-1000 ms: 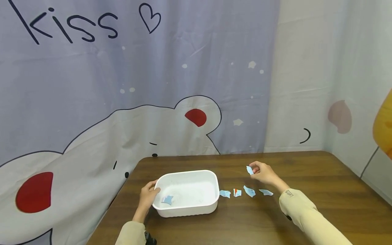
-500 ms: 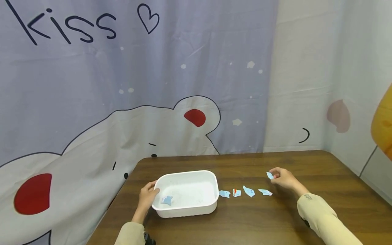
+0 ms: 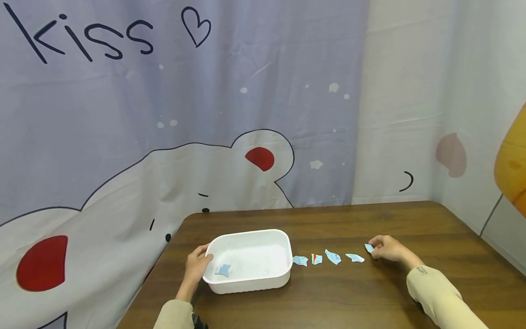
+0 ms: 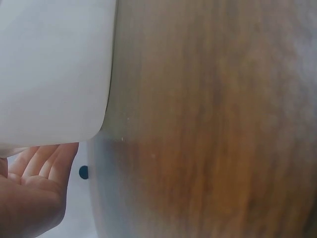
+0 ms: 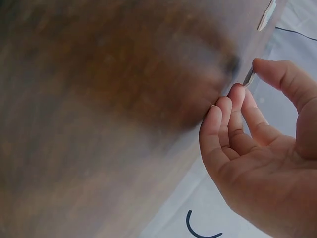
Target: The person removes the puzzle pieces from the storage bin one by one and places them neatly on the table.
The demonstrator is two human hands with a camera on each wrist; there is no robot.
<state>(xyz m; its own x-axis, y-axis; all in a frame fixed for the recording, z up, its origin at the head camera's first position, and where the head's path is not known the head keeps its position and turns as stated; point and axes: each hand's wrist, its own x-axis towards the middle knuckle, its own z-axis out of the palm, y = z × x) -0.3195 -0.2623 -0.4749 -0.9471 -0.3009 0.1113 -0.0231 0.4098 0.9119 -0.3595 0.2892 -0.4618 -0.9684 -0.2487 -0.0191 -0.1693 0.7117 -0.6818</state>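
My left hand (image 3: 196,266) grips the left end of a white plastic tub (image 3: 251,286), thumb over the rim and fingers along the outside. Inside the tub, near its left front corner, lies a blue scrap (image 3: 223,270). On the right, my right hand (image 3: 389,249) pinches a light blue, torn-looking paper scrap (image 3: 369,247) between thumb and fingers, low at the table. The right wrist view shows that scrap (image 5: 249,77) edge-on at the thumb tip, with the other fingertips right at the tabletop.
Several similar scraps lie in a row between tub and right hand: a pale blue scrap (image 3: 300,261) beside the tub, a red-marked scrap (image 3: 317,259), a longer scrap (image 3: 333,257) and a thin scrap (image 3: 355,258). A printed curtain (image 3: 320,114) hangs behind the brown wooden table (image 3: 328,301).
My right hand has moved right with its scrap, then lowered it to the table at the right end of the row. The left hand has stayed on the tub.
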